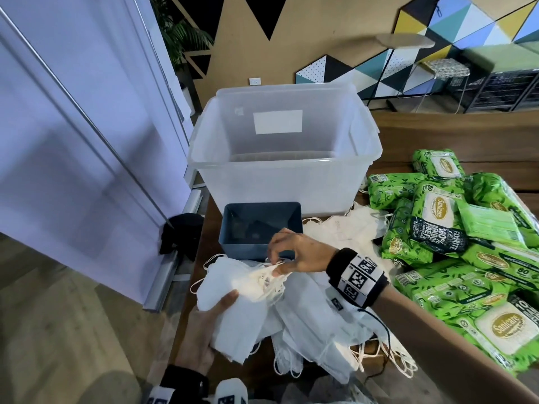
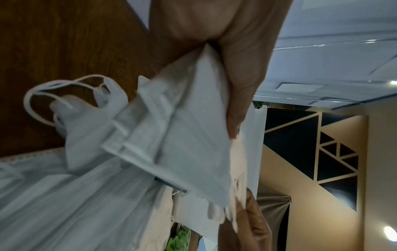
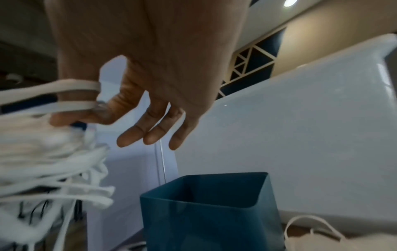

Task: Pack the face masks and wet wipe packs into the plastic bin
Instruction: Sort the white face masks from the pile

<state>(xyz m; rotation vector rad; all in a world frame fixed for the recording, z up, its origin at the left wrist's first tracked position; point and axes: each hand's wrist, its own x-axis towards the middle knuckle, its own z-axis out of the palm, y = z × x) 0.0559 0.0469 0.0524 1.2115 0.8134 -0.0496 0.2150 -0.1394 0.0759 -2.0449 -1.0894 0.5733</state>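
Note:
My left hand (image 1: 217,312) grips a stack of white face masks (image 1: 233,290) from below, thumb on top, over the table's left edge. In the left wrist view the thumb (image 2: 236,105) presses the stack (image 2: 182,139). My right hand (image 1: 278,263) pinches the stack's bunched ear loops (image 1: 267,279); the right wrist view shows the loops (image 3: 64,95) caught between thumb and forefinger, the other fingers (image 3: 148,134) loose. The clear plastic bin (image 1: 204,147) stands behind, empty. More masks (image 1: 320,330) lie on the table. Green wet wipe packs (image 1: 437,217) are piled at the right.
A small blue box (image 1: 233,225) sits just in front of the clear bin, right under my right hand, also in the right wrist view (image 3: 210,212). A white wall panel (image 1: 73,141) runs along the left. The wooden table (image 1: 437,132) extends right.

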